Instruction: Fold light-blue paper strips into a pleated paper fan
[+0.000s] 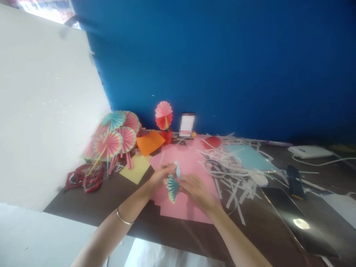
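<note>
Both my hands meet over a pink paper sheet (191,157) in the middle of a dark table (111,200). Between them is a small pleated paper fan (172,187), teal with pink and yellow edges, and a light blue strip rises from its top. My left hand (160,177) pinches the fan's upper left side. My right hand (196,188) holds its right side, fingers curled around it. A thin bracelet sits on my left wrist.
A cluster of finished paper fans (115,137) lies at the left, with red scissors (83,180) in front. Orange (150,142) and yellow (136,168) sheets lie nearby. White paper strips (230,163) pile at the right, beside a dark tablet (294,218). A blue wall stands behind.
</note>
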The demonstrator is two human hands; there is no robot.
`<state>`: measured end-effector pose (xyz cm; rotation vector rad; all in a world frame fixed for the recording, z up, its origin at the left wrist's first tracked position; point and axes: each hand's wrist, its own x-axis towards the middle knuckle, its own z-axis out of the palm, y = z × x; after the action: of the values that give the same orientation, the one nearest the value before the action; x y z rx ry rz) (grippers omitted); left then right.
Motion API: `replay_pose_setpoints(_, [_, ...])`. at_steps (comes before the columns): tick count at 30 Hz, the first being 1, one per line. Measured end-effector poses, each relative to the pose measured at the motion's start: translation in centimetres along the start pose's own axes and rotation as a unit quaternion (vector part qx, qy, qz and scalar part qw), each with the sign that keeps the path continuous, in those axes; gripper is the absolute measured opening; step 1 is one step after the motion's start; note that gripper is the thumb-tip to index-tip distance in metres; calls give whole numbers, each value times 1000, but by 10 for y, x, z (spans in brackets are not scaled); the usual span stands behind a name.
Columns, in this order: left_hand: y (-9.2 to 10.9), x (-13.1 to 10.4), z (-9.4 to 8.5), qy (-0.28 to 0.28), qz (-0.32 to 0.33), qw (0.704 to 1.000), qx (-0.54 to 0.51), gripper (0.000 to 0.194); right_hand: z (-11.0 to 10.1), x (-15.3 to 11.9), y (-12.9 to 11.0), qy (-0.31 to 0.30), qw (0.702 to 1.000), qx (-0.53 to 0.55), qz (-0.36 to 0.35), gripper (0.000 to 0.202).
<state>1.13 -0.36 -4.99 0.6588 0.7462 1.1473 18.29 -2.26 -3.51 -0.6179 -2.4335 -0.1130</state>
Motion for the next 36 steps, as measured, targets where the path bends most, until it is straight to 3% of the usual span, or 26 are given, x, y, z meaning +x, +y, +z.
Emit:
replay_pose_setpoints(6, [1,-2,7,14,66,997,33,32,0,-1,0,21,995,49,81,28])
replay_pose_setpoints(10, [2,-1,7,33,95,994,29,33,2,-3,2,60,985,70,143,23])
replay_pose_setpoints(17, [3,-1,6,23,104,993,50,31,7,-6,8,35,962,179,203,21])
replay_pose_setpoints(20, [2,0,4,8,114,991,68,31,6,-5,7,15,953,217,213,21])
replay_pose_setpoints(30, [1,0,0,-34,151,984,93,26,9,-3,10,76,956,205,195,15])
replay_pose_setpoints(36, [3,-2,2,-46,179,972,148,24,10,-4,13,79,963,176,190,14])
